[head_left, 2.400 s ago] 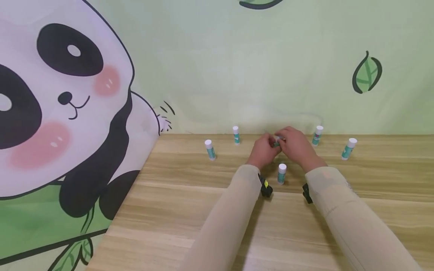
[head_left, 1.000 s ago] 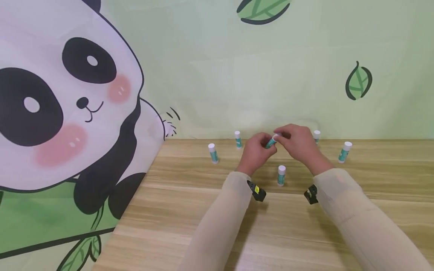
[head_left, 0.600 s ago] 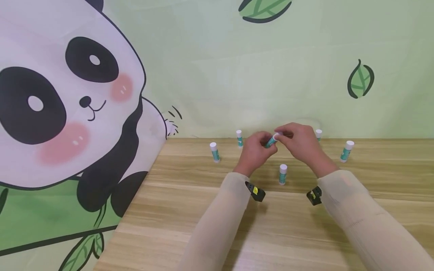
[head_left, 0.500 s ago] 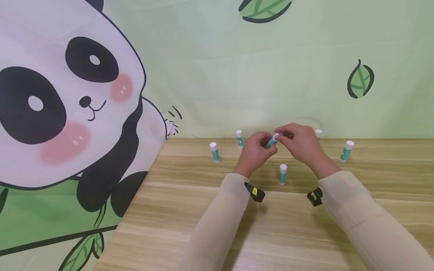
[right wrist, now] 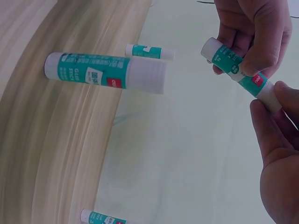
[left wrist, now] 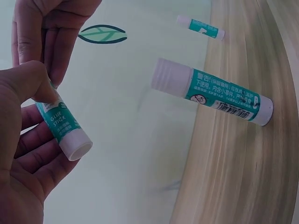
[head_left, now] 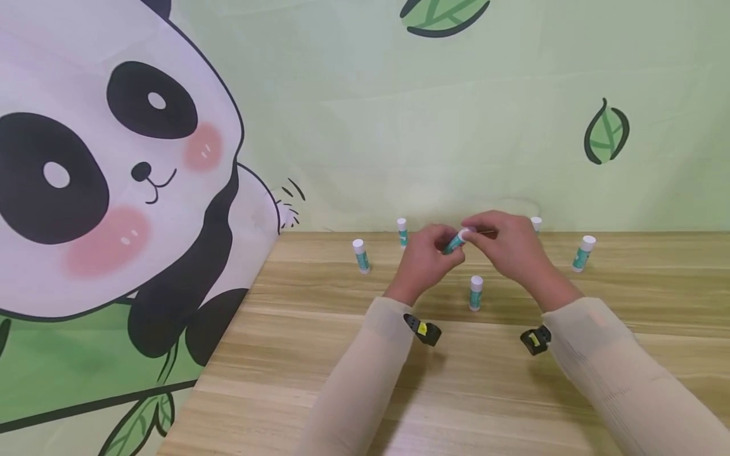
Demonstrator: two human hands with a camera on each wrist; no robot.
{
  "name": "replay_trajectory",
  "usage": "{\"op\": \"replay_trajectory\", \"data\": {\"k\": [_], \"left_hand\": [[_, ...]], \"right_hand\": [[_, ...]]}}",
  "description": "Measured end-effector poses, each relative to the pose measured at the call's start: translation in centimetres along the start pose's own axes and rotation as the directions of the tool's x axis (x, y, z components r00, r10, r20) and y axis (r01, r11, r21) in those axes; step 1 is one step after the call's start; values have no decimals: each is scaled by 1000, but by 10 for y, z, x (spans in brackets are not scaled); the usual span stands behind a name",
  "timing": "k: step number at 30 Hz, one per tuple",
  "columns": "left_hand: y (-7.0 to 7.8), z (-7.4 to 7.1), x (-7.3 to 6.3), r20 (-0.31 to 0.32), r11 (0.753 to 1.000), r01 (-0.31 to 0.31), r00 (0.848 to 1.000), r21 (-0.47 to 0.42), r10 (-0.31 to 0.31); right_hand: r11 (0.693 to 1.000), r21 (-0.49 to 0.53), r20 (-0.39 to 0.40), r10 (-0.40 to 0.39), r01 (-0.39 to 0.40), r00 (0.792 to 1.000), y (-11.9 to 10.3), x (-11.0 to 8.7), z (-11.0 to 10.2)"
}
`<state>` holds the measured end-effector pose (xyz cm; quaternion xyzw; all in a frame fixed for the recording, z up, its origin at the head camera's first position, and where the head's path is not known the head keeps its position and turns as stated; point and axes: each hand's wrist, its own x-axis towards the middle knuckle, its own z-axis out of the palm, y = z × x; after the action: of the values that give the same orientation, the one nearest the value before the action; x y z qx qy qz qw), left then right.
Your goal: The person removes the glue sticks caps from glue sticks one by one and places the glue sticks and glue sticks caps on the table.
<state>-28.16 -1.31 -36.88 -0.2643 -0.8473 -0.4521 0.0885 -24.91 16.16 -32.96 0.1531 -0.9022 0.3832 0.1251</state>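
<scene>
Slipping slightly lower, the left hand (head_left: 423, 258) keeps fingers curled round a tilted glue stick (head_left: 454, 244) right of frame centre, the right hand (head_left: 509, 246) pinching its white cap (right wrist: 267, 96), hold seemingly steady.

Table (head_left: 274, 373): light wood, streaked grain running side to side. Pale green backdrop (head_left: 353, 126), faintly creased, along back edge. Big cartoon panda (head_left: 171, 183) printed past left edge, tail (head_left: 286, 214) by back-left corner. Two outlined leaves (head_left: 607, 134) above back edge. Soft light.
</scene>
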Motion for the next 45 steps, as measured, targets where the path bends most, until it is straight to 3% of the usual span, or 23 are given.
{"op": "replay_trajectory", "data": {"k": [6,22,45], "left_hand": [[2,-3,-6,18,998,-42,999,-56,43],[10,-9,-16,53,989,-145,988,-15,146],[25,-16,-44,127,990,-137,983,30,132]], "right_hand": [[1000,12,-8,-5,5,1000,-3,-6,0],[996,17,-60,-88,89,994,-10,-24,-1],[977,28,-107,-206,210,973,-12,-54,-2]]}}
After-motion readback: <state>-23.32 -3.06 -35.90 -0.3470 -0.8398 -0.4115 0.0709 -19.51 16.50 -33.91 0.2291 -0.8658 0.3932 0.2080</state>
